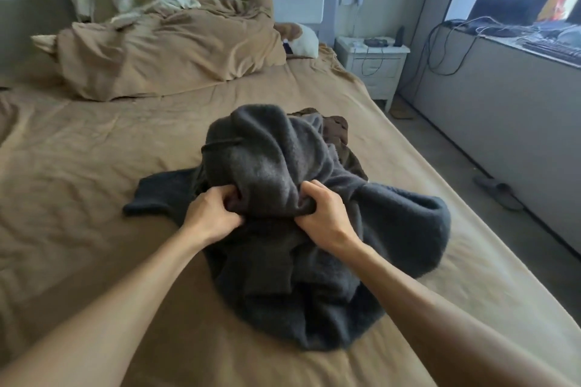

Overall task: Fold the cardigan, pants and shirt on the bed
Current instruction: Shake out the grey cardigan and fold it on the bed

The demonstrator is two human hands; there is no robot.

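A dark grey fuzzy cardigan (pixel 283 173) lies bunched in a heap on the tan bed sheet (pixel 94 166), with one sleeve spread out to the left. My left hand (pixel 210 214) grips a fold of it near the middle. My right hand (pixel 323 212) grips the knit close beside it, fingers curled into the fabric. A brown garment (pixel 338 132) peeks out behind the heap at its far right; I cannot tell which garment it is. Other clothes may lie hidden under the cardigan.
A crumpled tan duvet (pixel 163 50) and pillows fill the head of the bed. A white nightstand (pixel 374 66) stands at the bed's far right corner. A slipper (pixel 500 195) lies on the floor, beside a low ledge (pixel 503 97) with cables.
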